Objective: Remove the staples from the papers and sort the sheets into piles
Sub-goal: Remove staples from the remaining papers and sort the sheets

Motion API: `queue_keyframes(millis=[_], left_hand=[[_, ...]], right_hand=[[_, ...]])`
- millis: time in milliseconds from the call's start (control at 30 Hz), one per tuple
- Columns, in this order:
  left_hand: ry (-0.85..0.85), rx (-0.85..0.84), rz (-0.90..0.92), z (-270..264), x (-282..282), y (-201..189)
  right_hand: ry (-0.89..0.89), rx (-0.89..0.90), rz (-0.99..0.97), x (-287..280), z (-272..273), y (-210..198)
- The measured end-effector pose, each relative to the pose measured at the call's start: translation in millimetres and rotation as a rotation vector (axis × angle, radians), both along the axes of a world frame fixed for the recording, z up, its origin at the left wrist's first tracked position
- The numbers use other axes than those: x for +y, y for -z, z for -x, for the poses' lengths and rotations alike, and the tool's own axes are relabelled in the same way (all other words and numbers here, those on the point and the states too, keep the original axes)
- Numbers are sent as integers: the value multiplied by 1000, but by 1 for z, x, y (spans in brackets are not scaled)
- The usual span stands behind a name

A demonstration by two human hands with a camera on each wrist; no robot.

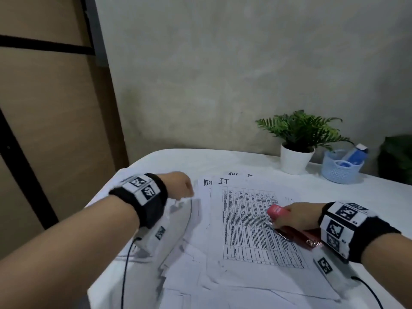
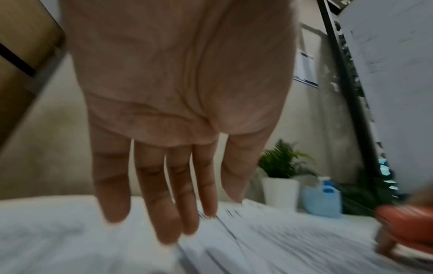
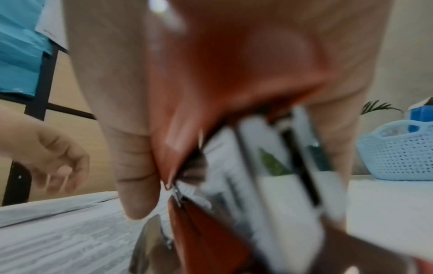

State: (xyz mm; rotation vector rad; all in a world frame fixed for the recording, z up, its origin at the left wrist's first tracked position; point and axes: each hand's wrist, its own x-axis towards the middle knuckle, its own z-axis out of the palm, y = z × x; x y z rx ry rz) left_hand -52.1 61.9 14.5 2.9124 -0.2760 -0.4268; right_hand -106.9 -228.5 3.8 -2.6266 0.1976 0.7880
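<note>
Right hand on red stapler over printed sheets; left hand free.
Head view: right hand (image 1: 296, 216) grips a red stapler (image 1: 287, 224) resting on the top table-printed sheet (image 1: 256, 226) of loose papers (image 1: 185, 253) spread on the white desk (image 1: 379, 197). Left hand (image 1: 178, 185) hovers at the papers' far left edge; potted plant (image 1: 296, 141) and blue basket (image 1: 341, 168) behind. Left wrist view: fingers (image 2: 154, 194) straight, spread, holding nothing, above blurred sheets. Right wrist view: fingers (image 3: 136, 166) curled round the stapler's red body, metal parts showing, blurred.
</note>
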Motion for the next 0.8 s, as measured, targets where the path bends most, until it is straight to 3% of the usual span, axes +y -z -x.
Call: queue_keyframes(millis=[100,400,633,800], left_hand=[[37,181,-137,10,-35,11],[-26,201,-177,9,-48,20],[-42,215,68,13,-37,13],[-13,312,21,25,-29,16]], right_hand=[[1,-23,39,-6,5,1],[-22,-48,42,-15,14,4],[27,-37,-83,-24,15,5],[44,-20,-100,-29,18,4]])
